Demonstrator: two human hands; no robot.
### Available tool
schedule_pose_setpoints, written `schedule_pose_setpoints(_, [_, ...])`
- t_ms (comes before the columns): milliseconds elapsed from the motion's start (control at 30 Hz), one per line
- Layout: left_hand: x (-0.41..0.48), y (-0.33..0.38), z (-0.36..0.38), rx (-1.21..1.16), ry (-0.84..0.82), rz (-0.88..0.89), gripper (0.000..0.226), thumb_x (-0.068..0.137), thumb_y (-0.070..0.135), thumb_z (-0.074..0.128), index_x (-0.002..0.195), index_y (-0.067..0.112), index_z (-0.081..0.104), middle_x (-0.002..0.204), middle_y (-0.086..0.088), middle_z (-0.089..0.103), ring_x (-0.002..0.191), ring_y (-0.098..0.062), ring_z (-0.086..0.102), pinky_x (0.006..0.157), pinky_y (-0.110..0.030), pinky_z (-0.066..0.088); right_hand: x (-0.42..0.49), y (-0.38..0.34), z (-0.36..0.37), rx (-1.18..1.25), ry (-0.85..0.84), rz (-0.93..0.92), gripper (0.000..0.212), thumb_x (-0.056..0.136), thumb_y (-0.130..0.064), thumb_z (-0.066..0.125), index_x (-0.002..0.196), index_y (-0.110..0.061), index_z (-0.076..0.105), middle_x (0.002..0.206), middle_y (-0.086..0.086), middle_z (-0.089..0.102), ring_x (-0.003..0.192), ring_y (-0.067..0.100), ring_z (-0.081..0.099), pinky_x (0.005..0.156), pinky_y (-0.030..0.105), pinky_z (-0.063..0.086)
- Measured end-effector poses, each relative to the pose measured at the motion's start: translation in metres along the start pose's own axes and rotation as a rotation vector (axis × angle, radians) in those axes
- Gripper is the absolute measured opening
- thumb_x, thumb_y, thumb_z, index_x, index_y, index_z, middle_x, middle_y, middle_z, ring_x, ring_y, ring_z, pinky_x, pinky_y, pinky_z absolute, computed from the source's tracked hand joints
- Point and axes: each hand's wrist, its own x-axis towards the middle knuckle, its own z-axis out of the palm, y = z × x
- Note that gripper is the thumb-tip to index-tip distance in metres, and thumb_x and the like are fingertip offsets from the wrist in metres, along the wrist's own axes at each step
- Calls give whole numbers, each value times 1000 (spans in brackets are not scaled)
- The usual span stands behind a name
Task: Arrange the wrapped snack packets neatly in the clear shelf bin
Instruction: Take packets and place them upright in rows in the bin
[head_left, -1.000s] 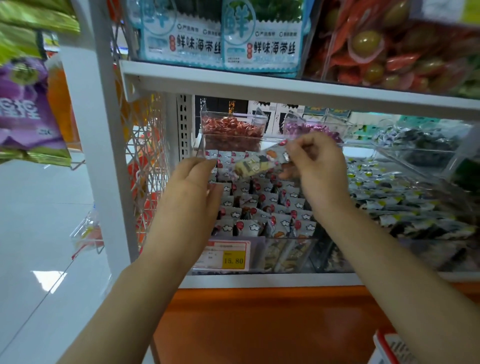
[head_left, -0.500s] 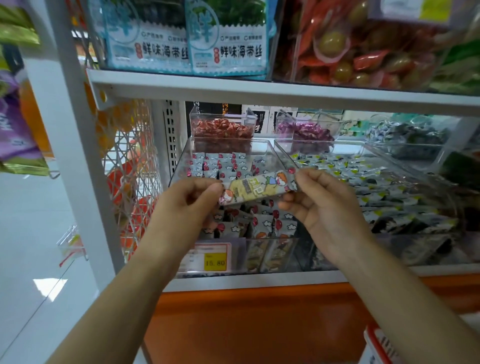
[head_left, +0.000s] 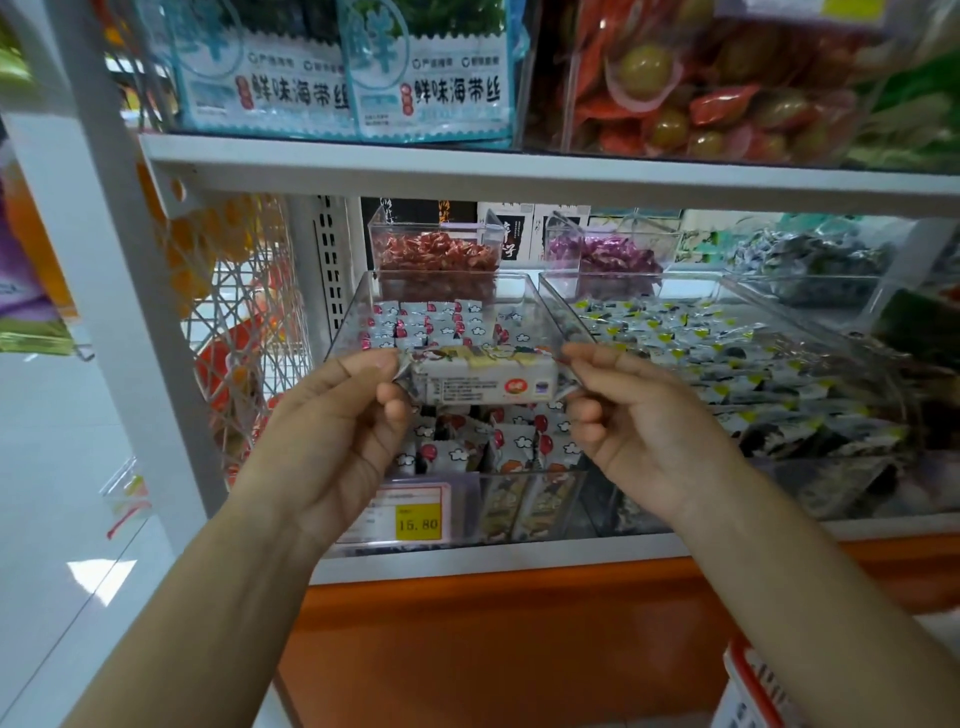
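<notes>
A wrapped snack packet, grey-white with a red logo on its back, is stretched level between my two hands. My left hand pinches its left crimped end and my right hand pinches its right end. It hangs over the clear shelf bin, which holds several like packets in rows at the back and looser ones at the front. The packet and my hands hide the bin's middle.
A second clear bin of green-and-black packets sits right beside it. Small bins of red candies and purple candies stand behind. A white shelf hangs low overhead. A yellow price tag fronts the bin. A white upright stands at left.
My right hand alone held the packet up high; my left hand took its other end, and both hands brought it lower and turned it so that its back faces me.
</notes>
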Motion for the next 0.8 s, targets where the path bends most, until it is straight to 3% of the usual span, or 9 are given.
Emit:
schedule_pose_setpoints(167, [0,-2,3,-11,-51,24,8,79,15,62,80,8,61,75,-5,58,53,-4,57,49,-12,49,2,2,3,116,36,5,12,88,-1,54,92,-3,65,54,4,58,42,6,54,38,15,44])
schedule_pose_setpoints(267, [-2,1,3,98,-116,82,22,65,13,66,86,8,63,77,-4,65,63,-7,64,56,-13,52,3,4,2,133,44,-2,10,87,-3,57,91,-1,65,58,6,60,44,7,57,40,15,47])
schedule_pose_setpoints(367, [-2,0,2,214,-122,143,34,67,10,64,101,4,62,82,-5,67,64,-7,64,59,-14,52,1,2,1,80,-23,-14,10,78,-9,63,86,-3,65,58,5,61,48,8,59,43,17,48])
schedule_pose_setpoints(500, [-3,-3,1,270,-116,205,13,72,18,62,82,10,64,67,1,65,59,-6,58,59,-14,52,-2,3,3,-125,-59,-120,25,61,-16,71,84,-6,65,65,2,64,55,10,60,49,20,51])
schedule_pose_setpoints(633, [-5,-5,1,339,-99,261,11,73,24,61,71,16,67,66,1,63,60,-7,60,59,-17,53,-3,4,5,-124,-35,-150,6,65,-19,70,65,-14,67,69,3,65,53,11,59,45,21,48])
schedule_pose_setpoints(800, [-5,-7,0,427,-125,291,16,75,20,60,85,9,67,69,1,66,67,-10,65,66,-20,55,-1,3,5,38,13,-39,19,78,-11,65,60,-14,59,78,11,61,50,11,57,38,18,44])
